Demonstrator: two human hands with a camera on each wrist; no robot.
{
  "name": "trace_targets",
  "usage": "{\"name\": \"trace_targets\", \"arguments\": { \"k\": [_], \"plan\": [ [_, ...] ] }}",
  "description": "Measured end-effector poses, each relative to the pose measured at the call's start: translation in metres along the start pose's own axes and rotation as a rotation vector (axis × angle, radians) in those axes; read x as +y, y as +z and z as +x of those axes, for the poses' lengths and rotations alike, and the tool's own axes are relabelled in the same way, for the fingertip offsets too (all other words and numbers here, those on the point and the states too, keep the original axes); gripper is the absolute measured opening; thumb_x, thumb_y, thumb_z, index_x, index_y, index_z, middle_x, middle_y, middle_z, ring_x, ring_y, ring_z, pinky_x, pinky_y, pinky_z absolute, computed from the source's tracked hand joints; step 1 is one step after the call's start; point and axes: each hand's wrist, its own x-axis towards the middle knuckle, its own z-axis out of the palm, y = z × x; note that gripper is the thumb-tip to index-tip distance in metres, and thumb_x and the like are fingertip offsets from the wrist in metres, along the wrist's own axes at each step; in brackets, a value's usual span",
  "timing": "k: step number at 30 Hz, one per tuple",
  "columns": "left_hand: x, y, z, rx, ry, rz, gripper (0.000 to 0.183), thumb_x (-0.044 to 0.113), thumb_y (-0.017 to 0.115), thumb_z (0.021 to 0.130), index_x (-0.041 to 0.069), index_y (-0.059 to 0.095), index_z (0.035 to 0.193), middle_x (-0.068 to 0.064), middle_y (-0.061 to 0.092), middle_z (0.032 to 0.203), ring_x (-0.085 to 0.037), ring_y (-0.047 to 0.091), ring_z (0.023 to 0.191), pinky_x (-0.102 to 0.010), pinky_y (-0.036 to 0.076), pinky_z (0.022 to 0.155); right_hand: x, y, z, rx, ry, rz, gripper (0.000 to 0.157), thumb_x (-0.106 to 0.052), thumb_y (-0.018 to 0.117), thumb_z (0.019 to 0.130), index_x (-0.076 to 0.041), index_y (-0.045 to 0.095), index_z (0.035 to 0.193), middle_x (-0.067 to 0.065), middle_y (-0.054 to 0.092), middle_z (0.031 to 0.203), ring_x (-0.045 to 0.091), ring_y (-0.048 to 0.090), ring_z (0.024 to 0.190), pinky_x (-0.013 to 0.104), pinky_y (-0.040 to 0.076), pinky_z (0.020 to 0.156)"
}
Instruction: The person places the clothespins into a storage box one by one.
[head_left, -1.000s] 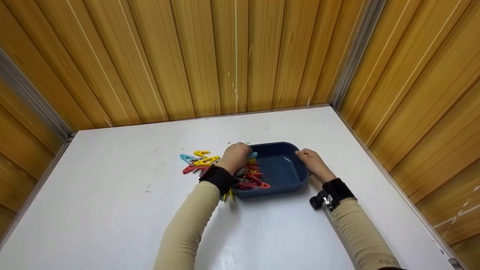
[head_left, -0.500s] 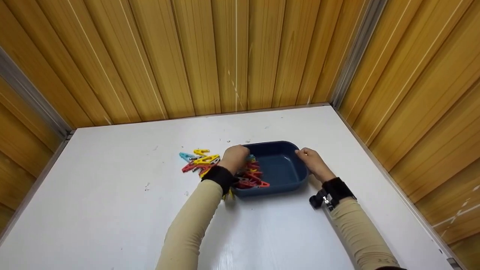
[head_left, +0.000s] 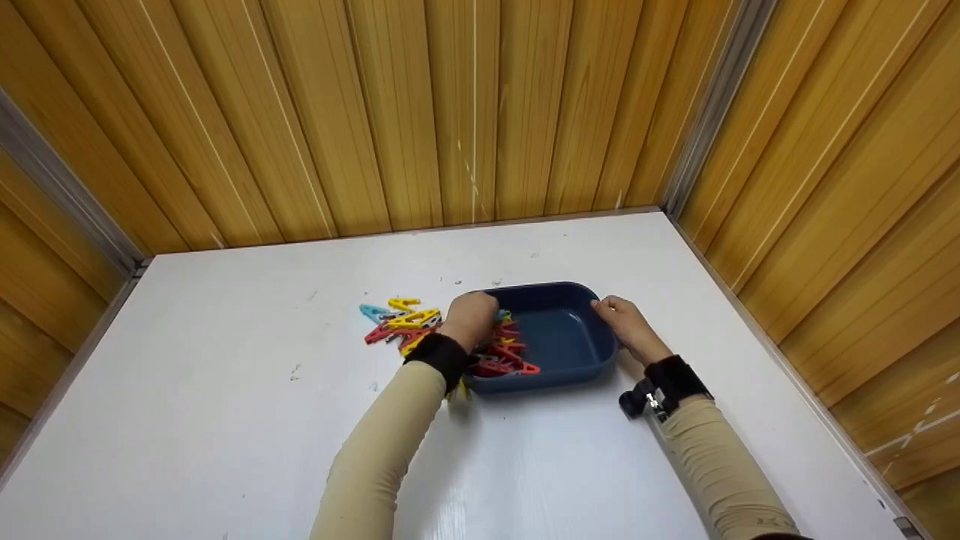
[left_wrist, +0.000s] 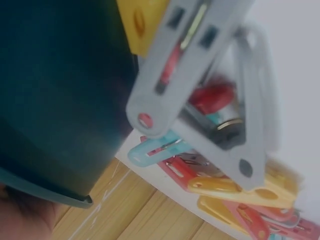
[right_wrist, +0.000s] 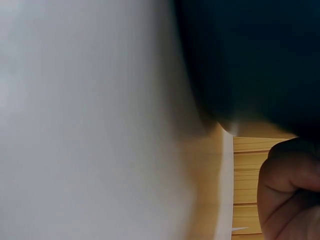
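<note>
A dark blue plastic tray (head_left: 559, 341) sits in the middle of the white table in the head view. My right hand (head_left: 628, 324) grips its right rim. My left hand (head_left: 471, 319) holds the left rim, its fingers partly hidden. Red clothespins (head_left: 504, 361) and a few other coloured ones lie in the tray's left end, partly behind the left hand. Outside the tray, yellow clothespins (head_left: 416, 319), red and light blue ones form a pile left of that hand. Close up in the left wrist view, a grey clothespin (left_wrist: 170, 65) is beside the tray's side.
The white table (head_left: 247, 420) reaches to wood-panelled walls (head_left: 405, 112) behind and at the sides. A yellow clothespin (head_left: 459, 390) pokes out under the left wrist, near the tray's front left corner. A black camera (head_left: 636, 401) hangs from the right wrist strap.
My left hand has shifted very slightly, and the light blue clothespin beside it has dropped lower in the tray. The tray and right hand have hardly moved.
</note>
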Motion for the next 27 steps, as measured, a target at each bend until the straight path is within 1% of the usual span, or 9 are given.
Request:
{"name": "trace_targets", "arguments": {
  "k": [5,8,12,15,18,19,22,27],
  "plan": [
    [0.0,-0.006,-0.003,0.011,-0.001,-0.024,0.014,0.01,0.08,0.085,0.003,0.076,0.096,-0.015,0.077,0.105,-0.032,0.073,0.101,-0.045,0.061,0.091,0.001,0.0,0.001,0.004,0.001,0.004,0.031,-0.025,0.051,0.107,-0.014,0.048,0.078,-0.012,0.036,0.064,0.001,0.035,0.051,0.016,0.03,0.046],
    [-0.001,-0.01,-0.004,0.015,0.008,-0.073,0.015,0.009,0.076,0.088,0.004,0.078,0.102,-0.015,0.077,0.108,-0.032,0.073,0.103,-0.044,0.06,0.093,0.002,0.001,0.001,0.007,0.002,0.003,0.031,-0.025,0.051,0.107,-0.015,0.048,0.077,-0.012,0.036,0.063,0.001,0.035,0.051,0.016,0.03,0.046],
    [-0.006,-0.019,-0.004,0.023,0.039,-0.16,0.023,0.007,0.07,0.093,0.005,0.078,0.114,-0.016,0.076,0.116,-0.033,0.071,0.11,-0.046,0.058,0.098,0.002,0.0,0.002,0.012,0.001,-0.005,0.031,-0.025,0.051,0.106,-0.016,0.049,0.077,-0.012,0.036,0.063,0.001,0.035,0.051,0.016,0.03,0.046],
    [-0.01,-0.027,-0.004,0.065,0.075,-0.201,0.025,0.006,0.069,0.093,0.004,0.077,0.116,-0.017,0.074,0.117,-0.035,0.07,0.113,-0.048,0.057,0.099,0.002,0.0,0.002,0.017,0.006,-0.002,0.031,-0.024,0.051,0.106,-0.017,0.049,0.076,-0.011,0.037,0.064,0.001,0.035,0.051,0.017,0.03,0.046],
    [-0.017,-0.036,-0.006,0.13,0.113,-0.233,0.024,0.006,0.07,0.093,0.003,0.076,0.116,-0.019,0.074,0.117,-0.037,0.069,0.113,-0.049,0.057,0.097,0.002,0.0,0.002,0.016,0.008,-0.002,0.031,-0.025,0.051,0.106,-0.017,0.049,0.076,-0.011,0.038,0.066,0.001,0.036,0.052,0.016,0.031,0.047],
    [-0.02,-0.039,-0.008,0.149,0.123,-0.245,0.024,0.006,0.07,0.093,0.002,0.076,0.116,-0.019,0.074,0.116,-0.038,0.069,0.112,-0.05,0.057,0.097,0.002,0.001,0.001,0.02,0.013,0.003,0.032,-0.025,0.051,0.106,-0.017,0.048,0.076,-0.01,0.038,0.066,0.002,0.037,0.053,0.017,0.031,0.047],
    [-0.029,-0.045,-0.016,0.17,0.144,-0.28,0.026,0.008,0.072,0.093,0.001,0.075,0.118,-0.02,0.073,0.118,-0.039,0.068,0.113,-0.051,0.056,0.097,0.003,0.001,0.001,0.02,0.009,0.002,0.032,-0.025,0.051,0.106,-0.016,0.048,0.076,-0.01,0.039,0.067,0.002,0.038,0.055,0.017,0.033,0.048],
    [-0.048,-0.046,-0.033,0.15,0.142,-0.311,0.027,0.01,0.072,0.093,0.001,0.074,0.119,-0.02,0.072,0.121,-0.037,0.068,0.115,-0.05,0.056,0.099,0.002,0.001,0.003,0.04,-0.008,-0.018,0.031,-0.024,0.053,0.105,-0.016,0.05,0.075,-0.01,0.041,0.069,0.003,0.04,0.06,0.017,0.034,0.053]
  ]
}}
